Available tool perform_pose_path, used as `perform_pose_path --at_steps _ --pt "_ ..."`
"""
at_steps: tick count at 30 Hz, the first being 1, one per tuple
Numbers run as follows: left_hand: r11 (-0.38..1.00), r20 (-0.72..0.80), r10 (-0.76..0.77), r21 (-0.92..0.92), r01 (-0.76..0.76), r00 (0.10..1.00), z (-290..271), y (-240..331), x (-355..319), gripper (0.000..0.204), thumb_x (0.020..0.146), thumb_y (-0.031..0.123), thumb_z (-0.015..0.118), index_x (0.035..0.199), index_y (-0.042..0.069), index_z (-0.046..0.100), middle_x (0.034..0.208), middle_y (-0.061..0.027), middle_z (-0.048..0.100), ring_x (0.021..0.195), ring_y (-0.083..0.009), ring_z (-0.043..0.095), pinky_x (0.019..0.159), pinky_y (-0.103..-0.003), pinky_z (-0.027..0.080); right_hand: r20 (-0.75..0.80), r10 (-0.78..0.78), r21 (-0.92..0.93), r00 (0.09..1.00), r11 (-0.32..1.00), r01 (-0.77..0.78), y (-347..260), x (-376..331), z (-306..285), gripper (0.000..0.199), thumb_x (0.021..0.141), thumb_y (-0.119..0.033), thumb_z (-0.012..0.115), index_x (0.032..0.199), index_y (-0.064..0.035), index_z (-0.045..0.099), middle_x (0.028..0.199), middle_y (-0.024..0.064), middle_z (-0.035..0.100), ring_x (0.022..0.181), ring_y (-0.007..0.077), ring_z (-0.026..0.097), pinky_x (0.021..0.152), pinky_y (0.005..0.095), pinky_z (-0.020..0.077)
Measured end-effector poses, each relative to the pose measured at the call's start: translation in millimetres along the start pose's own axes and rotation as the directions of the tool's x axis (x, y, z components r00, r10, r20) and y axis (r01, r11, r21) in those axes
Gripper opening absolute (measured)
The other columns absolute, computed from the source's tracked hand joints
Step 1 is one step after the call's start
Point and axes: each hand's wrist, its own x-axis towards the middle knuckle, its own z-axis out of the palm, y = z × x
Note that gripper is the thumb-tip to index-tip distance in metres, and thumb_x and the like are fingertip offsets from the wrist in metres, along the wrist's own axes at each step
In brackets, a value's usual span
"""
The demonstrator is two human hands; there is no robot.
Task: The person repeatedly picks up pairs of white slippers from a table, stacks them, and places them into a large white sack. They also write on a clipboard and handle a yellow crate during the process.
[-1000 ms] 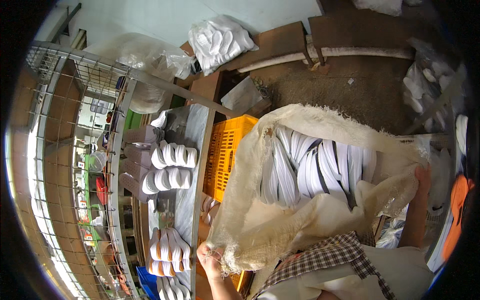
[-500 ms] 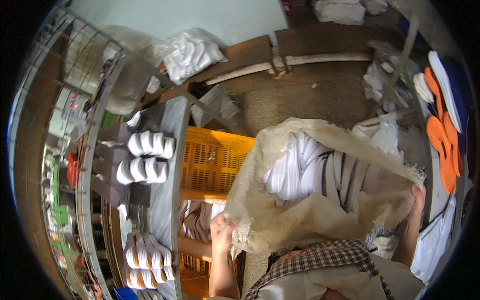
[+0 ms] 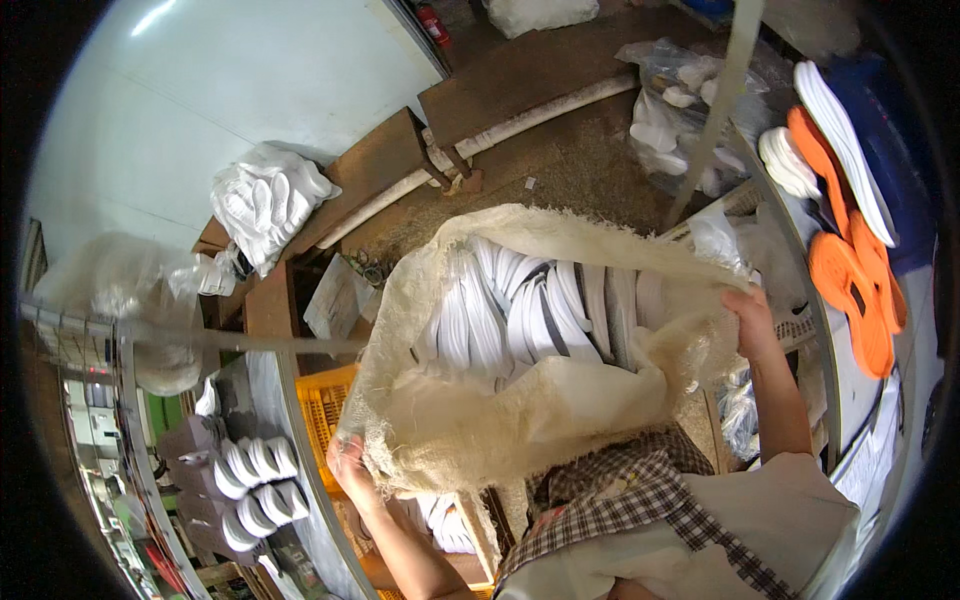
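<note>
Since the earlier frame the sack (image 3: 520,400) sits higher and its mouth gapes wider, white soles (image 3: 530,310) showing inside. Left hand (image 3: 350,465) and right hand (image 3: 752,318) each clamp the rim (opposite sides), above the yellow crate (image 3: 320,400).

Sack (image 3: 520,420): coarse woven cloth, frayed, matt. Soles (image 3: 520,310) inside: smooth white rubber-like. Crate (image 3: 325,405): yellow plastic. Floor (image 3: 580,165): rough, brown.
</note>
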Motion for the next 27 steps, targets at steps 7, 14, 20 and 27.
perform_pose_path --at_steps 7,14,20,27 --pt "0.696 0.189 -0.713 0.084 0.713 0.675 51.8 -130.3 75.6 0.031 0.092 0.026 0.049 0.100 -0.002 0.060 0.090 -0.0080 0.061 0.074 -0.0164 0.056 0.068 -0.028 0.044 -0.169 0.415 -0.269 0.894 0.853 -0.447 115.3 153.2 -46.7 0.022 0.081 -0.019 0.056 0.080 0.0017 0.061 0.071 0.0057 0.059 0.058 0.0150 0.053 0.053 0.0325 0.0428" --pt "0.373 0.155 -0.927 0.440 0.817 0.340 102.9 -288.4 106.1 0.044 0.090 0.028 0.051 0.112 -0.010 0.052 0.101 -0.0149 0.062 0.081 -0.0220 0.062 0.068 -0.030 0.049 -0.451 0.239 -0.751 0.860 0.419 -0.510 226.1 260.5 -160.2 0.030 0.071 -0.020 0.058 0.078 0.0095 0.061 0.070 0.0130 0.060 0.063 0.0205 0.055 0.057 0.0383 0.0432" --pt "0.327 0.200 -0.940 0.760 0.561 0.277 73.0 -272.2 77.7 0.043 0.086 0.034 0.058 0.102 -0.006 0.061 0.087 -0.0094 0.064 0.071 -0.0144 0.059 0.062 -0.029 0.045 -0.382 0.298 -0.652 0.875 0.584 -0.484 178.9 288.6 -176.2 0.031 0.074 -0.020 0.060 0.079 0.0108 0.061 0.072 0.0114 0.060 0.066 0.0190 0.055 0.061 0.0345 0.0441" --pt "0.348 0.229 -0.936 0.710 0.612 0.267 61.9 -317.9 -2.4 0.044 0.082 0.034 0.064 0.104 -0.004 0.061 0.086 -0.0077 0.064 0.073 -0.0132 0.056 0.063 -0.029 0.045 -0.215 0.029 -0.892 0.976 -0.412 -0.184 176.6 335.3 -188.6 0.034 0.077 -0.029 0.059 0.087 0.0031 0.062 0.087 0.0189 0.064 0.078 0.0321 0.062 0.067 0.0421 0.0480"
